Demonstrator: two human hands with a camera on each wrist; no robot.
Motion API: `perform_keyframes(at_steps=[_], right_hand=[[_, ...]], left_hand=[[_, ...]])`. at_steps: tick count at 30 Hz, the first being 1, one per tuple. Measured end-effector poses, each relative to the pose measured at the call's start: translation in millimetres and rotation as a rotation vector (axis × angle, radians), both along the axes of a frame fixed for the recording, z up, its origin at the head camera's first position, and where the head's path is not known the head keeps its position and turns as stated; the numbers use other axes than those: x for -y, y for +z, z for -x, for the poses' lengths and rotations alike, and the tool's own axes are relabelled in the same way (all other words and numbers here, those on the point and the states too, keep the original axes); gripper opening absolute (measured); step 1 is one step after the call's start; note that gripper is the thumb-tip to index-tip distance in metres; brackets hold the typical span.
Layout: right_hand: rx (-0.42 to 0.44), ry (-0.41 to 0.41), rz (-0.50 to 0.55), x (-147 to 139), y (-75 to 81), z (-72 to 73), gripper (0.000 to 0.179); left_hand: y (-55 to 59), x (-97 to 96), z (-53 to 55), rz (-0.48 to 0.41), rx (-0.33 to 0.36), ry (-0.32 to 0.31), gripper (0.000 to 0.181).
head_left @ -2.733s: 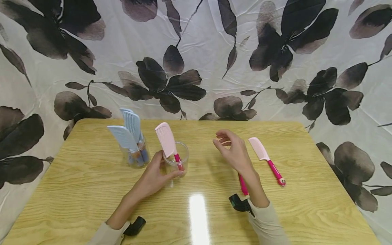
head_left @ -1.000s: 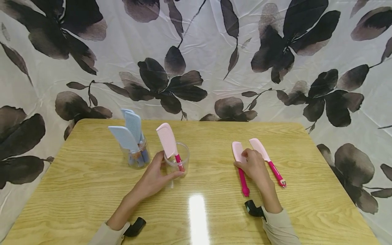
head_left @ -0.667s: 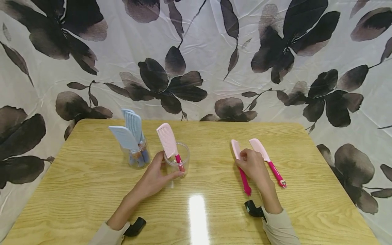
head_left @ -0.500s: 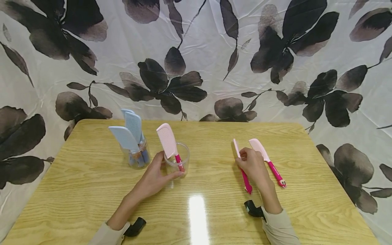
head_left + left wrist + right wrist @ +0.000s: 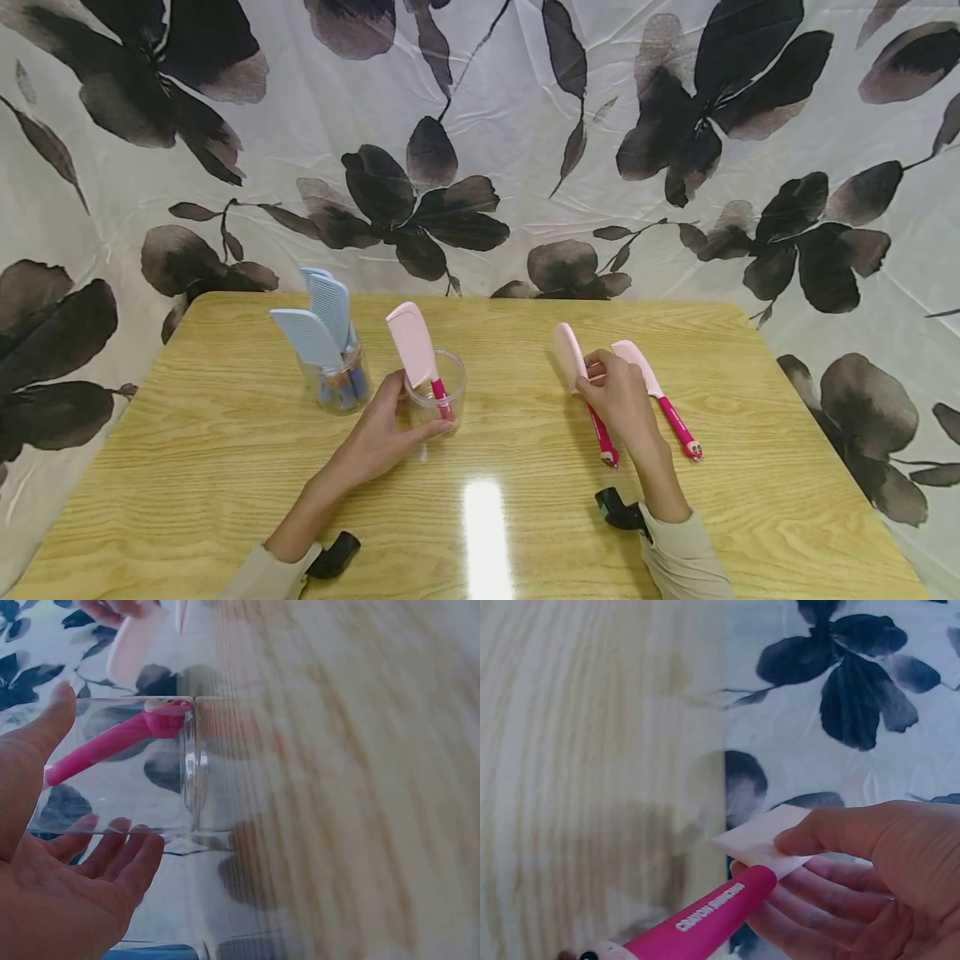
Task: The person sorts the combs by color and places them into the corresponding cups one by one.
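Note:
My left hand (image 5: 386, 437) holds a clear jar (image 5: 460, 390) upright on the table, thumb on one side and fingers on the other. A pink comb (image 5: 414, 346) leans in that jar; its magenta handle (image 5: 105, 752) slants down to the jar's bottom in the left wrist view. With thumb and fingers my right hand (image 5: 621, 396) pinches a second pink comb (image 5: 570, 354) where its head meets the handle. This comb is raised on edge, its character-tipped end low, near the tabletop. Just right of that hand, a third pink comb (image 5: 637, 367) lies on the table.
Another clear jar (image 5: 363, 390) stands left of the held one, with several blue combs (image 5: 328, 308) in it. The wooden table (image 5: 517, 500) ends at a floral cloth (image 5: 525, 200) behind. Black wrist cameras (image 5: 333, 557) sit at both cuffs.
My right hand has come down onto the comb that lay on the table, gripped it, turned it on edge and lifted its head. My left hand and the jar have stayed put.

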State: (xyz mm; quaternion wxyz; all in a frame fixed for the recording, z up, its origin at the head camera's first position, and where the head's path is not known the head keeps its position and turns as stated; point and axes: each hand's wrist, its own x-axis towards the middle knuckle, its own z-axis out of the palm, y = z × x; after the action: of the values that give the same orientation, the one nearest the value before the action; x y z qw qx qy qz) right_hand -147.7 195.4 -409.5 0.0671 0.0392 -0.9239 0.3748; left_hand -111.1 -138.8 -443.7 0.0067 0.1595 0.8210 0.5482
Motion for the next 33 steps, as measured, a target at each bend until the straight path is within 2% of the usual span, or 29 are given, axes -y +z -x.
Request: perform_keyframes(at_steps=[11,23,33], right_hand=[[0.013,0.000,0.065,9.2,16.4,1.8,0.032],[-0.026,0.041,0.157,22.6,30.9,1.1,0.026],[-0.035,0.059,0.280,33.3,41.3,0.2,0.031]], left_hand=[[0.5,-0.4,0.5,0.005,0.007,0.004,0.085],[-0.5,-0.1,0.5,-0.010,-0.005,-0.007,0.085],[-1.2,0.4,0.5,0.000,-0.008,0.001,0.086]])
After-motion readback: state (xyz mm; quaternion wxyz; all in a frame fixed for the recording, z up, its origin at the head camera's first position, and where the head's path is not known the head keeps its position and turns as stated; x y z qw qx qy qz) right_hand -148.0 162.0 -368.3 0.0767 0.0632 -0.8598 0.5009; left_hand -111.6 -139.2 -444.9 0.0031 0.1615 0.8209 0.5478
